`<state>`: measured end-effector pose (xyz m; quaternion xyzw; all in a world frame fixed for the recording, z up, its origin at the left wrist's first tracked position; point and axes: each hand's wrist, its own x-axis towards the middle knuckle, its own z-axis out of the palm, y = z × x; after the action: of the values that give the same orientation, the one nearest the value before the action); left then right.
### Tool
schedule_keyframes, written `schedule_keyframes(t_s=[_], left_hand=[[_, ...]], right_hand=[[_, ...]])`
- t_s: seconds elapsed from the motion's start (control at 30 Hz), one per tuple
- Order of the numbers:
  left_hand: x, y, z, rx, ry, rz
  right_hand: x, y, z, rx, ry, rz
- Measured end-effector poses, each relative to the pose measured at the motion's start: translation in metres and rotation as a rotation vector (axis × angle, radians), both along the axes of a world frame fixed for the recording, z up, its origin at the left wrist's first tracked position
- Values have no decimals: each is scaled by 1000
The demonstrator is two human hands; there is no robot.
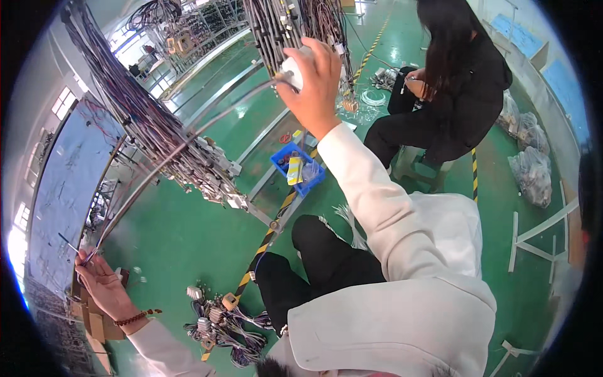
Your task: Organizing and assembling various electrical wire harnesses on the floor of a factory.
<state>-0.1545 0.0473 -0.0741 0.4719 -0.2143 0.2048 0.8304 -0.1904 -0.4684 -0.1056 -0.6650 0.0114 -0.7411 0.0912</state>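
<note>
A long wire harness (188,139) stretches slantwise between my two hands, in front of a hanging bundle of harnesses. My right hand (319,81) is raised at upper centre, closed around a white block (291,74) at the harness's upper end; it looks like a connector, partly hidden by the fingers. Low on the left, my left hand (103,286) pinches the harness's other end between thumb and fingers, palm turned up. Thin loose wire tips (68,241) stick out past those fingertips.
Thick harness bundles (147,113) hang from above on a metal frame. A blue bin (298,168) holds small parts and bags. More coiled harnesses (223,323) lie on the green floor near my legs. At right, a seated co-worker (449,88) handles something small. Plastic bags (531,176) stand beyond.
</note>
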Motion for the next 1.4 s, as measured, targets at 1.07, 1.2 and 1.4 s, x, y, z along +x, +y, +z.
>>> schedule_keyframes(t_s=[1.07,1.2,1.4], left_hand=[[-30,97,-114,-128,328,28],[-39,78,-108,-191,449,13],[-47,71,-118,-262,407,34]], right_hand=[[55,67,-13,445,1023,925],[61,50,11,527,996,996],[56,35,18,383,1072,943]])
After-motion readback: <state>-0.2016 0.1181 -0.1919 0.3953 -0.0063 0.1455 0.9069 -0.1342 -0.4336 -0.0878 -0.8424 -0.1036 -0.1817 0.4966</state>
